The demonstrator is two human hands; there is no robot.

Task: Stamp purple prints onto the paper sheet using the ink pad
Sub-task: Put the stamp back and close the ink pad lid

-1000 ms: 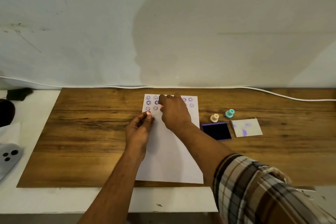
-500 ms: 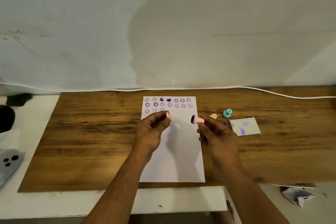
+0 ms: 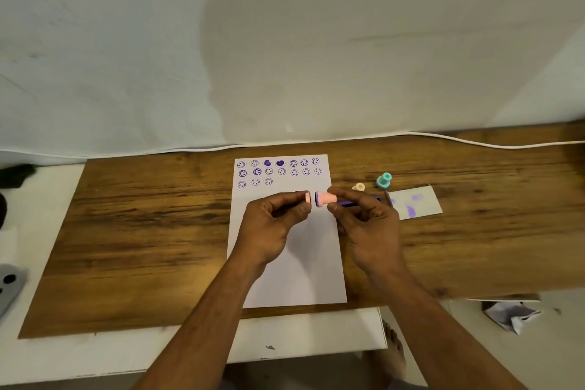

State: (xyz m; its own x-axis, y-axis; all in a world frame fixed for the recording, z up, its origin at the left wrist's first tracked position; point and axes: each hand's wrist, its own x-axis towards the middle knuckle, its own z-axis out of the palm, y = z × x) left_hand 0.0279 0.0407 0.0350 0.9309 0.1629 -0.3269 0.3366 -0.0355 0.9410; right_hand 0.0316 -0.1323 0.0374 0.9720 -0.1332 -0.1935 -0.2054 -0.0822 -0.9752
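Right grip [image 3: 364, 225] pinching pink stamp [image 3: 326, 198], left grip [image 3: 272, 225] pinching pink cap [image 3: 307, 197], wooden board [image 3: 142, 231], pale wall [image 3: 285, 41]

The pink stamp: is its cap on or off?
Off. The left hand holds the cap apart from the pink stamp in the right hand.

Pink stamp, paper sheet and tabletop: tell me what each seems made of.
Pink stamp: looks like moulded plastic, matte, with an even pastel colour and rounded edges; its face is purple with ink.
Paper sheet: thin white paper, matte, lying flat.
Tabletop: wood or wood-look laminate, with streaky brown grain and a slight sheen.
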